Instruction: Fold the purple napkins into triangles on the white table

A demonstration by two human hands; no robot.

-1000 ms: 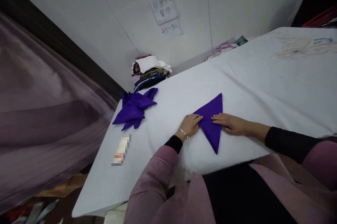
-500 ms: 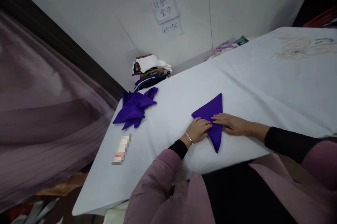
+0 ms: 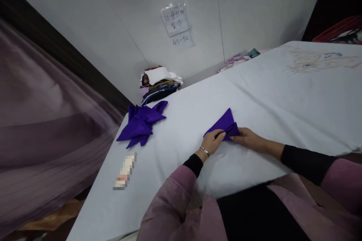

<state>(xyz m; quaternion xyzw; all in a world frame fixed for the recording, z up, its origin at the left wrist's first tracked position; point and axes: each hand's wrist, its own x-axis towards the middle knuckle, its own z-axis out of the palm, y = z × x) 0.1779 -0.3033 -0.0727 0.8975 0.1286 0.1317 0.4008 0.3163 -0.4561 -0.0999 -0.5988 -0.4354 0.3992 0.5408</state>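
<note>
A purple cloth napkin [image 3: 224,121], folded to a triangle with its near part turned up, lies on the white-covered table [image 3: 181,120]. My left hand [image 3: 212,141] pinches the napkin's near left edge, thumb and fingers around the folded layer. At its right side, my right hand [image 3: 249,138] grips the turned-up corner between thumb and fingers. Parts of the lower fold are hidden by the fingers. To the left lies a pile of folded purple napkins [image 3: 141,122] with pointed ends sticking out.
A blurred pale strip [image 3: 125,171] lies on the table's left part. Behind the far edge are a stack of folded cloths [image 3: 161,82] and more cloths [image 3: 234,62]. A paper sign [image 3: 175,20] hangs on the wall. A mauve curtain [image 3: 51,120] hangs at left.
The napkin's near point, which hung down toward me, is now folded up over the rest. My hands went from lying flat on the cloth to pinching its edges.
</note>
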